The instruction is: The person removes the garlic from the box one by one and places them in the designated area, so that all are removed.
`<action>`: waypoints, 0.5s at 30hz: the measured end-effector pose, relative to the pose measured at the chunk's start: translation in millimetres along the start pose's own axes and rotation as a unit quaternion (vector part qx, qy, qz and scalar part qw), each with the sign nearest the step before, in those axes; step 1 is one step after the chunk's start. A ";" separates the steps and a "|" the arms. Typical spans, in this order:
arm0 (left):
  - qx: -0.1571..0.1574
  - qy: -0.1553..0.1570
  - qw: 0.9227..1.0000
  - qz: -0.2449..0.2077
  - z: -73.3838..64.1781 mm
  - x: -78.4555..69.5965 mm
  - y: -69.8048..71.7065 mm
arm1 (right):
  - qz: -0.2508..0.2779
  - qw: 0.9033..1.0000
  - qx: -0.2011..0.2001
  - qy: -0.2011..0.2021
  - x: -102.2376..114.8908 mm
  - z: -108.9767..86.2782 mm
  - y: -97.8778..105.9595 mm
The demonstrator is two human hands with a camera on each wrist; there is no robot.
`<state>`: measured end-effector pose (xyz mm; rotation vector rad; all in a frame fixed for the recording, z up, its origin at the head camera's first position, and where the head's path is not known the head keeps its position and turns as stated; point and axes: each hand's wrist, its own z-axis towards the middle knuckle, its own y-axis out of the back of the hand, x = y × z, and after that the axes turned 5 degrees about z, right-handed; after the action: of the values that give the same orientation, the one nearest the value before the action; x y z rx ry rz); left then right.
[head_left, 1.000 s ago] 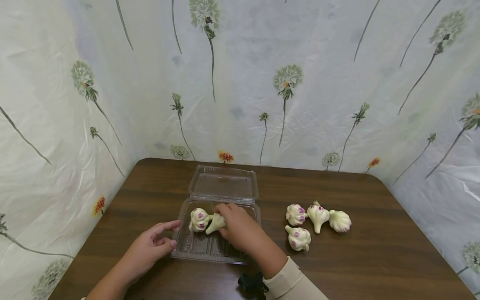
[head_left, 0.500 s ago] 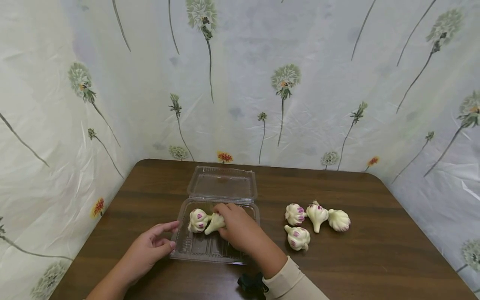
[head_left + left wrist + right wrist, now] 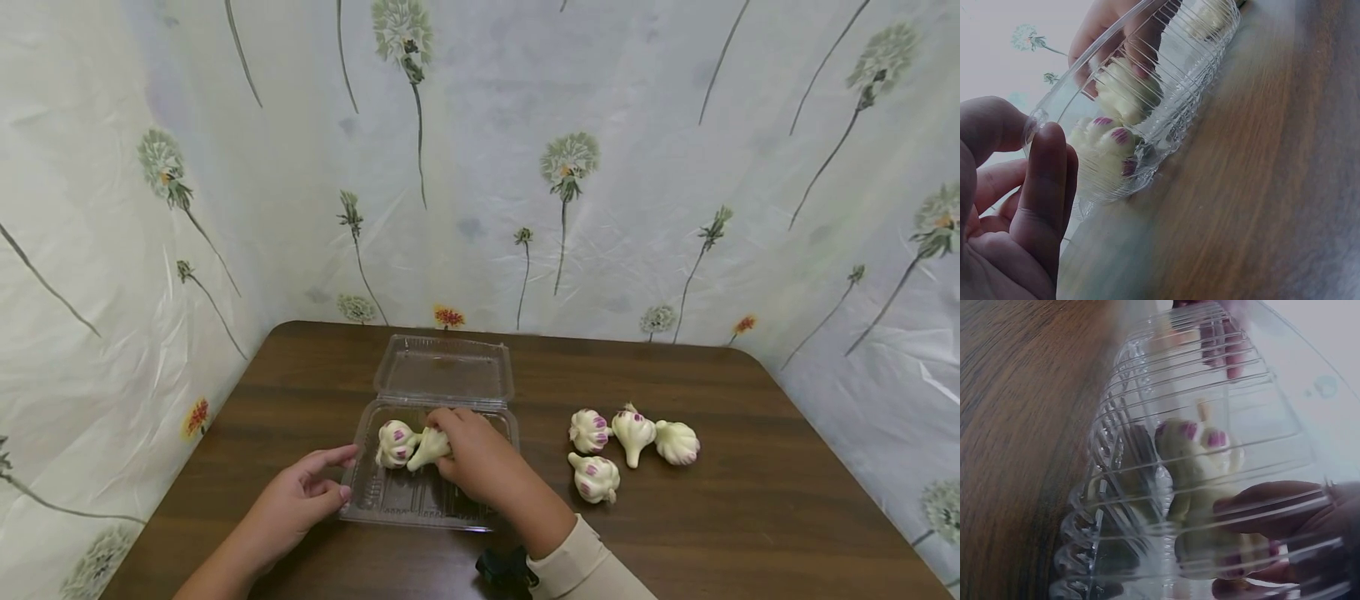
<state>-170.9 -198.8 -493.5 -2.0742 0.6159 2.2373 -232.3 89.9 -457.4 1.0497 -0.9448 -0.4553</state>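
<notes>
A clear plastic clamshell container [image 3: 367,492] lies on the table, its lid [image 3: 444,371] laid back away from me. My left hand [image 3: 296,500] pinches the container's left rim between thumb and finger, plainest in the left wrist view [image 3: 1029,194]. Inside, my right hand [image 3: 480,458] grips a garlic bulb [image 3: 429,448] whose neck points left and toward me. Touching or nearly touching it on the left is another garlic bulb [image 3: 396,443] with purple marks. My right fingers hide part of the gripped bulb. Through the ribbed wall, the right wrist view shows both bulbs, the purple-marked one [image 3: 1197,444] farther off.
Several more garlic bulbs lie right of the container on the brown wooden table [image 3: 750,500]; the nearest bulb [image 3: 595,478] sits slightly apart. A small black object [image 3: 504,568] is by my right sleeve. Flower-printed sheeting [image 3: 480,167] hangs behind the table.
</notes>
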 end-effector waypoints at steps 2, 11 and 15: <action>0.001 0.001 1.000 0.000 -0.1 0.3 0.1 | 0.008 1.000 0.003 -0.001 0.2 0.0 1.1; 0.001 0.002 1.000 0.003 -0.7 0.4 0.6 | 0.056 0.998 0.014 -0.006 -2.4 2.2 6.4; 0.000 0.005 1.000 0.001 -0.7 -0.9 0.2 | 0.081 0.996 0.016 -0.017 -2.1 2.5 12.2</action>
<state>-170.2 -199.0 -492.6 -2.0882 0.6197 2.2285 -236.8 95.6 -447.1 0.9883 -1.0618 -0.3255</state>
